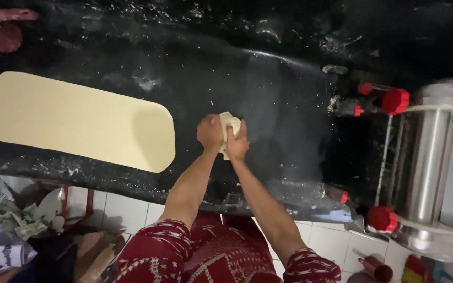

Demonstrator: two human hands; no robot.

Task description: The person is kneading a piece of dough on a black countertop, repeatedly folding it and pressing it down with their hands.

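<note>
A long, flat, pale yellow sheet of rolled dough (82, 121) lies at the left of the black, flour-dusted worktop (268, 89). Mid-counter, the left hand (209, 132) and right hand (237, 142) are clamped together around a small pale lump of dough (228, 122). I'd say pressing evenly from both sides keeps it compact. A steel roller machine with red knobs (431, 157) stands at the right.
</note>
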